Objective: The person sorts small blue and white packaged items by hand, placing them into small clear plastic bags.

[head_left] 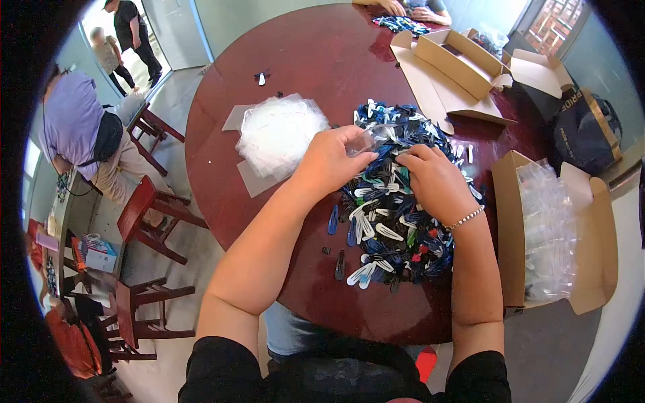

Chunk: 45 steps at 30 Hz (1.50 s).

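1. On round table (222, 195): big pile of hair clips (390, 232), mostly blue, black & white, under the 2 hands.
2. L hand (336, 158): thumb & fingers pinched on 1 clear bag (366, 141), above pile's far part.
3. R hand (433, 178): fingers bent down at the clips; can't tell if gripping any.
4. Left of pile: stack of clear sleeves (279, 138).
5. Right of pile: open box (508, 228) w/ plastic bags (547, 232).

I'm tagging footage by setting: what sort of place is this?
Probably a small packing workroom: a heap of hair clips and a pile of translucent plastic pieces lie on a round table, with a cardboard box of clear packets nearby.
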### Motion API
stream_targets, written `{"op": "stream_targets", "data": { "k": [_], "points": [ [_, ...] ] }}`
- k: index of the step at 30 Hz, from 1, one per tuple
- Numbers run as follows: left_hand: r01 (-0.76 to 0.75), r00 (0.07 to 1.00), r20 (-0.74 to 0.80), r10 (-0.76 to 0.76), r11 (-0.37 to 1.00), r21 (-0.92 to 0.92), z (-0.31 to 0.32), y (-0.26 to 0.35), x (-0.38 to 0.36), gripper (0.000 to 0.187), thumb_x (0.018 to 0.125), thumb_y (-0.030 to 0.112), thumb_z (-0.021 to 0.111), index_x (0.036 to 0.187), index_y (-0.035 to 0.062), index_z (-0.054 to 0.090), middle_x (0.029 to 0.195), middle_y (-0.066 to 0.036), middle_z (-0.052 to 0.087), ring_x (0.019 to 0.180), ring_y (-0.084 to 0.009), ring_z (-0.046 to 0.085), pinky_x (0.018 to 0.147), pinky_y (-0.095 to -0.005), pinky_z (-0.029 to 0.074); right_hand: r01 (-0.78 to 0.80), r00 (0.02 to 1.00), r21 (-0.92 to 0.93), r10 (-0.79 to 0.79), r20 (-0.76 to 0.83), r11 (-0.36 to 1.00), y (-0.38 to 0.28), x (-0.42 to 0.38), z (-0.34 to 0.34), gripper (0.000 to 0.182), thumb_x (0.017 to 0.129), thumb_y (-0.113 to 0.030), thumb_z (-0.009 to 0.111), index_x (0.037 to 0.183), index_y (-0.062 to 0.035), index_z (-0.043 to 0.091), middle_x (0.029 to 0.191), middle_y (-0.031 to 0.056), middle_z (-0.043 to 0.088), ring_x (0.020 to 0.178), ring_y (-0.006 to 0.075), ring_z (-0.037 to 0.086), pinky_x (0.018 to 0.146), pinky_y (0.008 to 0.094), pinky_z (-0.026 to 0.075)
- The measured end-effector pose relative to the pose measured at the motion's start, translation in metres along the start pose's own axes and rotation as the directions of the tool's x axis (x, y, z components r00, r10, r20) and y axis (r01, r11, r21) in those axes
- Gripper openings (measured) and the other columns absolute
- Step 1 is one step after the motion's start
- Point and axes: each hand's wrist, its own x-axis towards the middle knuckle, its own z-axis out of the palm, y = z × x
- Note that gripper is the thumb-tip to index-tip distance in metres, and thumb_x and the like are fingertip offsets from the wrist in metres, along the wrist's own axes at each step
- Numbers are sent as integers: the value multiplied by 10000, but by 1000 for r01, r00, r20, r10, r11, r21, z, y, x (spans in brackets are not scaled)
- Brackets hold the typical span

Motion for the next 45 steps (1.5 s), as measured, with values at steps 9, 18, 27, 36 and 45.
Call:
{"op": "stream_targets", "data": {
  "k": [9, 18, 27, 36, 45],
  "points": [
    [72, 993, 87, -73, 997, 25, 3, 6, -2, 263, 788, 155, 776, 991, 24, 669, 861, -48, 695, 769, -81, 595, 697, -265, 486, -119, 992, 174, 124, -20, 978, 20, 2, 1, 182, 767, -55, 645, 939, -1, 666, 945, 154, 635, 865, 336, 624, 794, 392, 507],
    [62, 995, 74, -60, 998, -16, 4, 5, -2, 276, 781, 163, 783, 994, 28, 673, 823, -23, 679, 733, -69, 570, 662, -258, 473, -427, 883, 738, 417, 215, 523, 44, 5, -3, 140, 853, -131, 692, 926, -12, 676, 883, 33, 690, 750, 95, 624, 634, 251, 512],
    [56, 995, 78, -55, 998, -13, 5, 11, -4, 247, 799, 173, 763, 982, 36, 668, 791, -56, 656, 719, -123, 598, 671, -291, 483, -227, 907, 952, 310, 284, -207, 45, 3, -15, 117, 944, -35, 572, 1046, -23, 629, 1006, 80, 691, 780, 72, 643, 663, 198, 572],
    [194, 963, 240, -121, 931, -309, 7, 21, -8, 312, 816, 136, 764, 1059, -15, 639, 986, -60, 682, 960, -125, 631, 849, -280, 508, -76, 959, 995, 267, 91, -67, 10, 1, -37, 129, 930, -9, 581, 1050, -18, 628, 1076, 99, 673, 856, 81, 649, 723, 200, 584],
    [240, 897, 437, -63, 899, -365, 10, 24, -10, 351, 790, 125, 778, 1079, -23, 643, 963, -60, 690, 924, -112, 627, 863, -276, 493, -34, 969, 777, 211, -128, 628, -24, -2, -43, 222, 851, -12, 651, 1071, -5, 681, 1055, 85, 696, 885, 124, 657, 756, 259, 545]
  ]
}}
